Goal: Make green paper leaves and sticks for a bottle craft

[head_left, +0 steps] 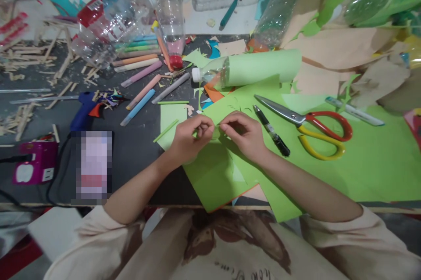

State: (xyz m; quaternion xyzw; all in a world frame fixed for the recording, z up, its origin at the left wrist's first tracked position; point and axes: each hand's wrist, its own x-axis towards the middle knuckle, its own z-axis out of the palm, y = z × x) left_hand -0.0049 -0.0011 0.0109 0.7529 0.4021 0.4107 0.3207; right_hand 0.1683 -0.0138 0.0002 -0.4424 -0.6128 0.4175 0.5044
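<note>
Dark grey, the surface [141, 139] carries broad green paper [371, 161] over its right part, and the scissors [292, 116] lie on it. The left hand [192, 135] and the right hand [245, 135] meet almost tip to tip, each with thumb pressed to fingers; the pen [271, 131] lies just beside the right one, so I'd mind it. Pinched between the fingertips, mostly hidden, is what looks to me like a little green scrap [216, 126]; a light, even grip should keep such thin paper from creasing or tearing.
</note>
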